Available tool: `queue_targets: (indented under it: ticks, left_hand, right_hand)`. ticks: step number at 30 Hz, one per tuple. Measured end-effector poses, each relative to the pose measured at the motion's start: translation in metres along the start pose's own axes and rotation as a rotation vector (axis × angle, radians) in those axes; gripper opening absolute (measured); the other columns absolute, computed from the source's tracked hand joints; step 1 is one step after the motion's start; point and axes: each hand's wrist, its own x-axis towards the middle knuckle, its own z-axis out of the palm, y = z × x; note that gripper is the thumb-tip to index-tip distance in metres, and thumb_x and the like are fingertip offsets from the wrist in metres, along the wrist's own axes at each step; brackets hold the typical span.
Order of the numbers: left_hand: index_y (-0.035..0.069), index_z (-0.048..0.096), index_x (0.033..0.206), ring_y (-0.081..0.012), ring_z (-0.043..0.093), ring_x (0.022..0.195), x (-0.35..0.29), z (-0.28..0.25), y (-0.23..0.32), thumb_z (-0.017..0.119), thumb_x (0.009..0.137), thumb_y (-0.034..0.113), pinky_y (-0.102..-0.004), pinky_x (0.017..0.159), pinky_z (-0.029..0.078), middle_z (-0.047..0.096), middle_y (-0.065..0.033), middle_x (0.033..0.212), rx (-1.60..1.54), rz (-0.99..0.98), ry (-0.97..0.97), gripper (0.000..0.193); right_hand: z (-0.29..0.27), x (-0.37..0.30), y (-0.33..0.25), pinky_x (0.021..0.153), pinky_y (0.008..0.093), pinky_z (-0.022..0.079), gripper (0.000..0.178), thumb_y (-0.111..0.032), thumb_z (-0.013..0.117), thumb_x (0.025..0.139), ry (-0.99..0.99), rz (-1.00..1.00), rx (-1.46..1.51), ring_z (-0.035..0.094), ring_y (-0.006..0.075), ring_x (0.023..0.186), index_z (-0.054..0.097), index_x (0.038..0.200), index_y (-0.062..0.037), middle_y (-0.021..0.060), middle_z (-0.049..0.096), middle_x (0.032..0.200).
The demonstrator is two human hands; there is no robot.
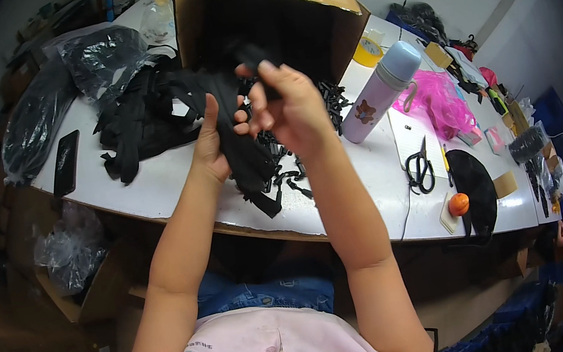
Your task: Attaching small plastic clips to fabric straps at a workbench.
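1. A bundle of black straps [244, 156] is held in the left hand [212, 142], with the thumb laid along its left side; the grip is closed on the cloth, though the far side of it is hidden.
2. The bundle's long axis is seen to run from the far side of the hand back toward the person, its loose lower ends hanging near the table's front edge [194, 220].
3. The right hand [293, 106] is raised to the right of the bundle and a little farther out, its fingers curled and blurred. Whether anything is pinched there cannot be told.
4. A dark strip [251, 54] is shown just beyond the right fingertips, toward the mouth of the cardboard box [350, 37] — the right hand is the nearer one to it.
5. More loose straps [143, 116] are spread to the left of the left hand, while small black plastic pieces [336, 102] are heaped beyond and beneath both hands.
6. The lilac flask [375, 101] is stood upright to the right, apart from the right hand.
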Motion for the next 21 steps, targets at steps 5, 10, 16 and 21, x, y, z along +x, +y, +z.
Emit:
queue_targets:
  ticks: [5,10,16,21]
  left_hand:
    - [0.008,0.053,0.095,-0.0174,0.042,0.031,-0.009,-0.003,-0.012,0.052,0.062,0.065,-0.024,0.035,0.04,0.041,-0.0051,0.038,0.152,-0.039,0.123,0.066]
    - [0.006,0.051,0.101,-0.0153,0.053,0.069,-0.001,-0.008,-0.009,0.064,0.065,0.049,-0.0285,0.059,0.047,0.054,-0.0045,0.076,0.09,0.066,0.208,0.058]
    - [0.002,0.051,0.094,-0.0216,0.054,0.074,0.009,-0.012,0.002,0.057,0.073,0.013,-0.0332,0.075,0.046,0.055,-0.0081,0.077,0.083,0.003,0.236,0.024]
    - [0.003,0.052,0.082,-0.0243,0.054,0.081,0.012,-0.008,0.006,0.05,0.073,0.007,-0.0363,0.077,0.046,0.055,-0.0113,0.082,-0.038,0.061,0.213,0.01]
  right_hand:
    - [-0.028,-0.007,0.049,0.034,0.0238,0.04,0.025,-0.021,0.041,0.086,0.069,0.263,-0.121,0.042,0.0122,0.034,0.052,0.08,0.0009,0.0055,0.048,0.049]
    - [-0.044,-0.014,0.069,0.037,0.0311,0.041,0.026,-0.023,0.044,0.083,0.213,0.085,-1.02,0.049,0.0193,0.037,0.052,0.08,0.0016,0.0101,0.05,0.047]
    - [-0.022,-0.032,0.061,0.05,0.0427,0.042,0.022,-0.023,0.045,0.081,0.159,-0.164,-1.737,0.054,0.036,0.053,0.051,0.078,-0.0012,0.0188,0.054,0.056]
    - [-0.033,-0.039,0.055,0.051,0.043,0.043,0.024,-0.023,0.045,0.081,0.262,-0.183,-1.519,0.054,0.0352,0.053,0.049,0.07,-0.002,0.0165,0.055,0.056]
